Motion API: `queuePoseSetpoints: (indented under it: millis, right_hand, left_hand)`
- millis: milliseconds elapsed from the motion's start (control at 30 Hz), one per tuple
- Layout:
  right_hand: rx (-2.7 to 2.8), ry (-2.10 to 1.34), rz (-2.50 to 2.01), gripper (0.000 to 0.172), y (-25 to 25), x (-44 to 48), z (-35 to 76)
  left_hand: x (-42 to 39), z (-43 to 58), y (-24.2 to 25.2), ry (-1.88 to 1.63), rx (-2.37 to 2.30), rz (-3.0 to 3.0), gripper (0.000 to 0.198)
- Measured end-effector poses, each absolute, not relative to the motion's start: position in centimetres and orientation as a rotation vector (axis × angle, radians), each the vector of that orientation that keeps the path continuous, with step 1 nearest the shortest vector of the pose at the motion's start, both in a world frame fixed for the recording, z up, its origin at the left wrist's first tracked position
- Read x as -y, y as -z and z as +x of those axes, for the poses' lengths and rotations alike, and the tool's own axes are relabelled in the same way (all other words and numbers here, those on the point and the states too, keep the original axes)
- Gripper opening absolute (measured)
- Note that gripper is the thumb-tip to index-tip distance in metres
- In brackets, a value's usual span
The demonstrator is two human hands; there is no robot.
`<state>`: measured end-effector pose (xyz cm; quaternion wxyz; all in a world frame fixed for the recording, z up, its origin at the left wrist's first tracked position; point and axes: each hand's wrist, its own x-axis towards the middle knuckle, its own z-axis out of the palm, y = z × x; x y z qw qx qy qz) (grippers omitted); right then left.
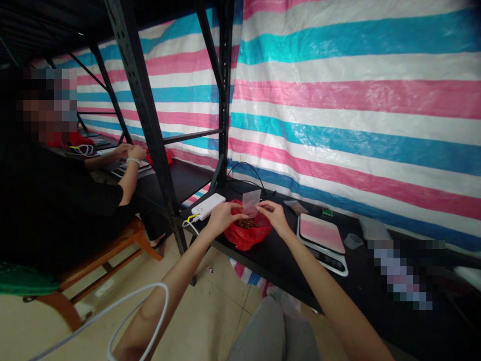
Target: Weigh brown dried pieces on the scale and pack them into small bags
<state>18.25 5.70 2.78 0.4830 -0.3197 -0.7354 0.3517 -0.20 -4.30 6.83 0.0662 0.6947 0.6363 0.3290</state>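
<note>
- While the left hand (223, 218) pinches one side of a small clear bag (251, 198), the right hand (272, 213) pinches the other between thumb and finger.
- The clear bag is above an open red bag (244, 239), whose brown pieces (246, 223) show between the hands.
- The red bag sits at the front edge of the black counter (268, 258), its near side by the rim.
- To the left, a white power bank (209, 206) lies close beside the left hand, near a black shelf post (145, 100) that bounds that side.
- To the right, a strip of counter separates the red bag from a white scale (322, 233); the right forearm crosses it.
- Beyond the scale stands a small clear cup (353, 241).
- A striped sheet (338, 95) closes off the back.
- Marks on the scale's panel are too small to read; a patch farther right is blurred over.
</note>
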Motion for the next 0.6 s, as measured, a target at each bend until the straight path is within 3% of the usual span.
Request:
queuePoseSetpoints:
  millis: [400,600]
  right_hand:
    - [1.768,-1.086,-0.663,0.030,-4.6,-4.8,20.7]
    - [1.546,-1.037,-0.676,0.024,-6.8,-3.8,21.5]
  left_hand:
    - [4.1,0.5,-7.1,-1.053,-1.833,2.089,0.019]
    - [4.1,2.7,-6.9,-1.178,-1.609,2.026,0.016]
